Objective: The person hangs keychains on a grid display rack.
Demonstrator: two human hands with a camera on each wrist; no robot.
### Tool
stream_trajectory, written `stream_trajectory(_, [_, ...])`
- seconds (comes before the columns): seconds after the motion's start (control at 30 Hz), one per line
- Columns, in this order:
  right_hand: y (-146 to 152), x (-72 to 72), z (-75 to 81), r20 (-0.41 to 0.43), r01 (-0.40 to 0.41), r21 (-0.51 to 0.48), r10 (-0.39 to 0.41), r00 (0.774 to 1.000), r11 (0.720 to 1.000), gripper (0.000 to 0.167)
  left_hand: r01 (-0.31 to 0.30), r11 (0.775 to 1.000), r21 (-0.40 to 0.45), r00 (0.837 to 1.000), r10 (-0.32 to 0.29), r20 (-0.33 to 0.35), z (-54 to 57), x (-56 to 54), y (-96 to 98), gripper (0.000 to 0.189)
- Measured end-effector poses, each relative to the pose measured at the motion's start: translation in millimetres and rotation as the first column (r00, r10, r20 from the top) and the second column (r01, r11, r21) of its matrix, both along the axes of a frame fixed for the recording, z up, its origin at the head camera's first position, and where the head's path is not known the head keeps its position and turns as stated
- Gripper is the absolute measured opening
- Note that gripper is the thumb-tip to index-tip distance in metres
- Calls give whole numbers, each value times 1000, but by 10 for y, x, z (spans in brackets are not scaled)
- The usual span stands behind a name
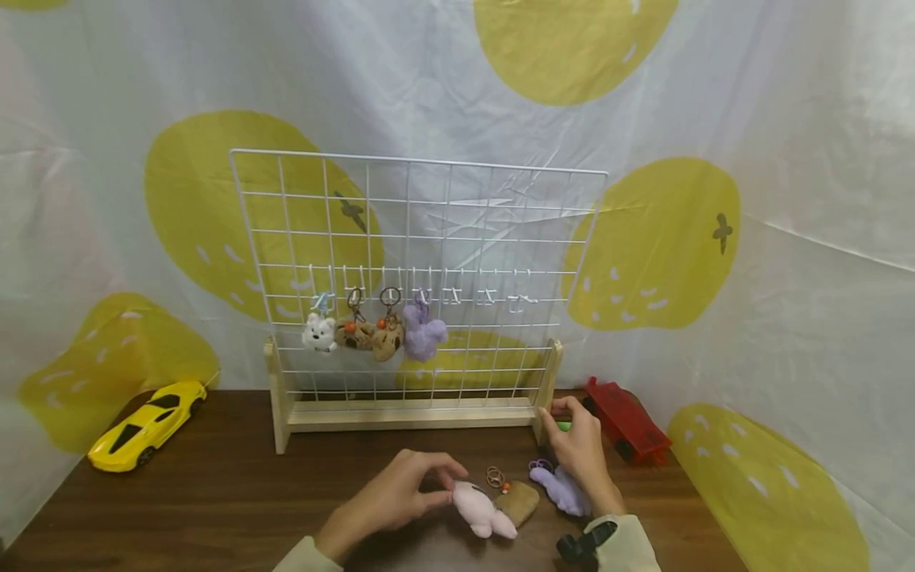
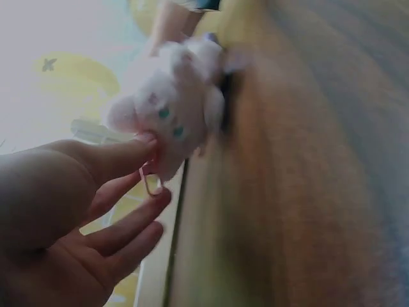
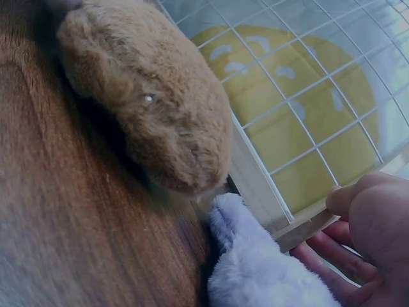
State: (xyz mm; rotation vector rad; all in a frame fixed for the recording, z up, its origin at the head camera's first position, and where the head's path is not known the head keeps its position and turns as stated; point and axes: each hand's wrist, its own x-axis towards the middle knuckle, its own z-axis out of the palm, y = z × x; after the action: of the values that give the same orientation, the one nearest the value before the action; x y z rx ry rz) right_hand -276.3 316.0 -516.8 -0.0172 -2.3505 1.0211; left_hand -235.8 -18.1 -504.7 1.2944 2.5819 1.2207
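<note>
My left hand (image 1: pixel 396 488) pinches a small pink plush keychain (image 1: pixel 477 508) by its ring end, just above the table. In the left wrist view, the plush (image 2: pixel 182 96) shows green eyes and a pink clasp (image 2: pixel 152 182) at the fingertips. The right hand (image 1: pixel 582 445) grips the right wooden upright (image 1: pixel 549 381) of a white wire grid rack (image 1: pixel 486 254), thumb on one side and fingers on the other. Between the hands lie a brown plush keychain (image 1: pixel 520 502) and a lavender one (image 1: pixel 561 488), the latter beside my right wrist.
On the grid's hooks hang a white plush (image 1: pixel 318 334), two brown plushes (image 1: pixel 388 340) and a lavender plush (image 1: pixel 425 332); several hooks (image 1: pixel 486 296) to the right are bare. A yellow toy car (image 1: pixel 148 425) stands left, a red toy car (image 1: pixel 629 421) right, with something green (image 1: pixel 564 427) behind the right hand.
</note>
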Motion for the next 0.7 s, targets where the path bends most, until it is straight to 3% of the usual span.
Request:
stream_trajectory(0.17, [-12,12,11,-5,-2,-5,2,1000,1000,18,-42,990,136,995,29,93,66,-58,-61,24])
stream_trajectory(0.3, [-12,24,15,1,0,-6,0,1000,1000,19,-98,978,186,986,70,154,110,-97,-116,21])
stream_trajectory(0.5, [-4,10,2,-8,4,-6,-4,1000,1000,19,-138,958,250,972,83,219,183,-133,-181,19])
stream_trajectory(0.7, [-9,11,-13,-11,8,1,-8,1000,1000,19,-210,913,348,959,124,254,232,-142,-178,19])
